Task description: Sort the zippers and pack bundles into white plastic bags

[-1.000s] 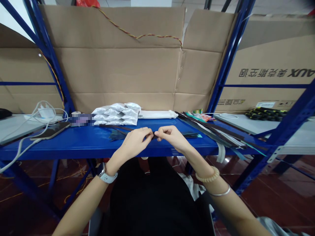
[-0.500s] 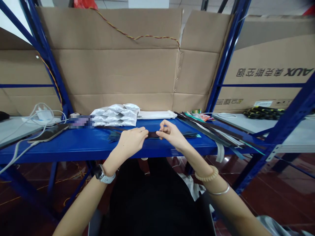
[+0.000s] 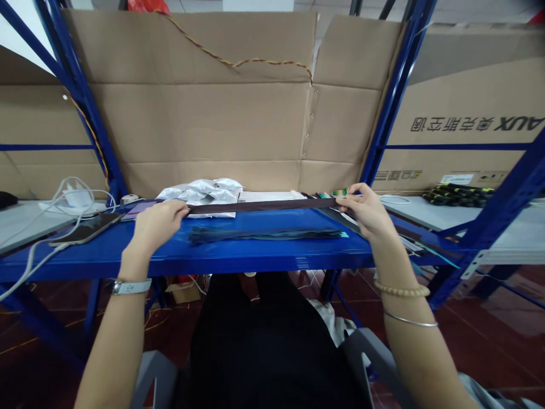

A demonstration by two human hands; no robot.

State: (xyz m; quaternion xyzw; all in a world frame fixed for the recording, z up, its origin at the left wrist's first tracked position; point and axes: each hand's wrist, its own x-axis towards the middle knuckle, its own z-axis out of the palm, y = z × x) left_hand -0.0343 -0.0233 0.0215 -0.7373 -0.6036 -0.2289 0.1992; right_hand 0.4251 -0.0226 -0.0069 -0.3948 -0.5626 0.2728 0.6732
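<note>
A long dark brown zipper (image 3: 264, 205) is stretched nearly level above the blue table. My left hand (image 3: 159, 221) pinches its left end, and my right hand (image 3: 361, 210) pinches the other end. The zipper's teeth are too small to make out. Below it, a flat pile of dark blue-grey zippers (image 3: 264, 234) lies lengthwise on the table, apart from both hands. Beside my right hand is a bundle of mixed zippers (image 3: 409, 244) in black, white and teal, partly covered by that hand and forearm.
Silvery-white packets (image 3: 204, 192) and a flat white stack (image 3: 272, 196) lie at the back of the blue table (image 3: 255, 262). A phone (image 3: 87, 228) and white cables (image 3: 29, 258) are at the left. Cardboard (image 3: 200, 125) closes off the back between blue posts (image 3: 394, 96).
My hands have moved apart, left and right, from the table's middle. The brown zipper is now raised and drawn out between them, leaving the blue-grey pile in full view.
</note>
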